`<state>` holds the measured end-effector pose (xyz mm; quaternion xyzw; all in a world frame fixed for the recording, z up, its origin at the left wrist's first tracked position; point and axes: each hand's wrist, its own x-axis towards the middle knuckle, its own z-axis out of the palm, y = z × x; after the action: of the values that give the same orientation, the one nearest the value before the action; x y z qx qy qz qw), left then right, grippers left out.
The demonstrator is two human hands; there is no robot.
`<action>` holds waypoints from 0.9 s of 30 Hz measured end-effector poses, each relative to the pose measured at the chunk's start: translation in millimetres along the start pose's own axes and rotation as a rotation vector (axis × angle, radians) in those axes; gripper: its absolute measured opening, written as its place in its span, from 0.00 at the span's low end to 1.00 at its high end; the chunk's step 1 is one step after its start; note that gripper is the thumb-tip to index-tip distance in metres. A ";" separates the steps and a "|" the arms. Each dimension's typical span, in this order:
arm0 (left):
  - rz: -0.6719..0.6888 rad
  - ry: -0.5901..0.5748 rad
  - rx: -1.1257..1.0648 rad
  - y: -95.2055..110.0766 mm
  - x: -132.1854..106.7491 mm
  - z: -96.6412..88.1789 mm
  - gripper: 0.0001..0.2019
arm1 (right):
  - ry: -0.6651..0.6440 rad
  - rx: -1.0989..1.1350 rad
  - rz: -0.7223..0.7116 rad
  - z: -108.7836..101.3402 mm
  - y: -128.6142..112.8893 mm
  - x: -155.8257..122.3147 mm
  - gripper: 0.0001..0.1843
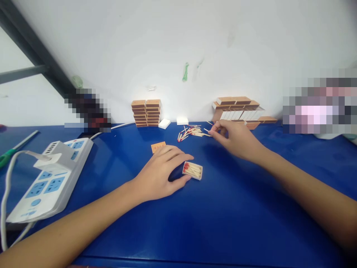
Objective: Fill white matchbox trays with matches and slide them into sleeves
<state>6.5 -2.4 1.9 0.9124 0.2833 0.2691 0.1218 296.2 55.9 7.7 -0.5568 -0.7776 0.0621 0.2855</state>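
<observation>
An open matchbox tray [197, 176] full of red-headed matches lies on the blue table. My left hand [160, 173] rests beside it, the thumb against its near side and the index finger along its far side. An orange matchbox sleeve [156, 147] is partly hidden behind my left fingers. Farther back, loose matches [192, 131] lie in a scattered pile. At the pile's right edge, my right hand [237, 137] has thumb and index finger pinched together on a match [206, 130]; the fingertips hide one end of it.
Stacked matchboxes [146, 113] stand against the wall at the left, and more are piled [237, 104] at the right. Two white trays [164, 124] sit between them. A power strip [64, 182] with a plugged-in white cable takes up the left side.
</observation>
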 end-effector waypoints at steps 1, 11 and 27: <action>0.025 -0.001 -0.010 -0.8 -0.4 0.6 0.16 | -0.005 0.039 -0.014 -0.7 -5.0 -2.0 0.09; 0.061 0.006 -0.031 -4.3 0.8 4.9 0.09 | -0.124 0.152 -0.151 -3.7 -40.3 -18.7 0.16; -0.075 -0.015 -0.024 -4.7 -0.4 2.4 0.19 | -0.308 0.177 -0.152 -7.5 -59.7 -29.8 0.10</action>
<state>5.5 1.0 -2.0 0.9016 0.3134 0.2607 0.1447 256.9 5.1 27.5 -0.4530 -0.8434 0.1929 0.2151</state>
